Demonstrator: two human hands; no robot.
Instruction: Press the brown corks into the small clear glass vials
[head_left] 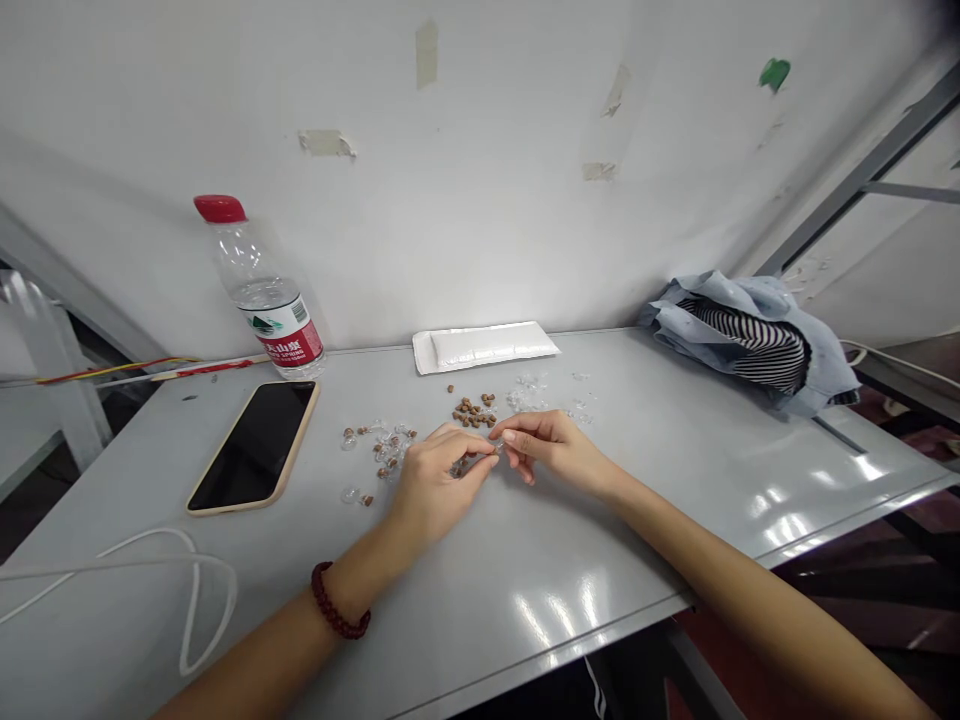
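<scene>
Mid-frame, left hand (435, 475) and right hand (553, 447) pinch 1 tiny clear piece (499, 446) (brown stopper-like bits (476, 411) beyond), apparently fitting work whose next move needs steadiness.

Indoor personal work corner; dorm rm. vs. workshop can't be told. Grey tabletop (525, 560) set agst. white wall (487, 230) marked w/ tape scraps (426, 55); metal frame (907, 135) seen at R edge; water btl. (262, 290), phone (255, 450) & bundled cloth (750, 340) placed alongside small loose parts (472, 412).
</scene>
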